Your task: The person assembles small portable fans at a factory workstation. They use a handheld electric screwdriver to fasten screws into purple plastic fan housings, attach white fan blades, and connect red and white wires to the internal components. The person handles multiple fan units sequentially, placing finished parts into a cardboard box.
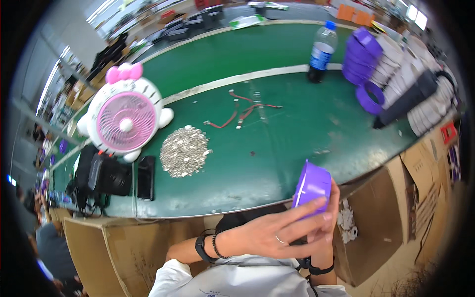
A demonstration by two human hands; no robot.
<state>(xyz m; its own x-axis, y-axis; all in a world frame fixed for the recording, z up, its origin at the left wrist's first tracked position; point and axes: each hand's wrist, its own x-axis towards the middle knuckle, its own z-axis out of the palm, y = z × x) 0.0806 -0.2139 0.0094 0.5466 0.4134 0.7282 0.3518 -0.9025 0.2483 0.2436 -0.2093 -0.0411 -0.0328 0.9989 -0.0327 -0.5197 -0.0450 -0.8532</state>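
A purple plastic ring-shaped part (311, 187) is held up over the table's near edge, tilted on its side. My right hand (334, 200) grips it from the right, with its fingers partly hidden behind my left hand. Across the front reaches my left hand (282, 232), a ring on one finger, its fingertips closed against the part's lower side. The part's inside faces away and cannot be seen. On the green table (237, 173) to the left lies a round heap of small silvery metal pieces (184, 151).
Red wires with white connectors (242, 113) lie mid-table. A white-pink fan (126, 121), black device (111, 174) and phone (146, 178) stand left. A bottle (321, 52), stacked purple rings (361, 57) and white rings (403, 74) are far right. Cardboard boxes (373, 227), (128, 247) flank me.
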